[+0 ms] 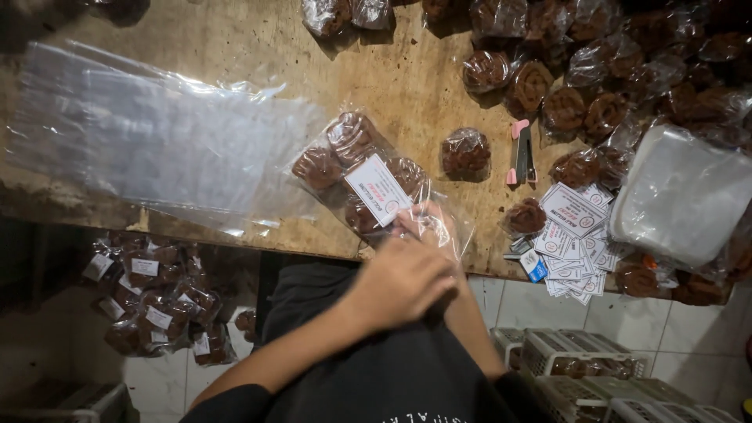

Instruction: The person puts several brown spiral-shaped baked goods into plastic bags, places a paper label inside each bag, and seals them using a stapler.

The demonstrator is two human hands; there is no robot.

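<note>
The person wears a dark charcoal top of soft, matte fabric that fills the lower middle of the view, from about five to seven o'clock. Pale block lettering runs along its bottom edge at six o'clock, cut off by the frame. The black sleeves are pushed up high and show only at seven and five o'clock, so both forearms are bare. The left hand and right hand wear no gloves, rings or watch.
</note>
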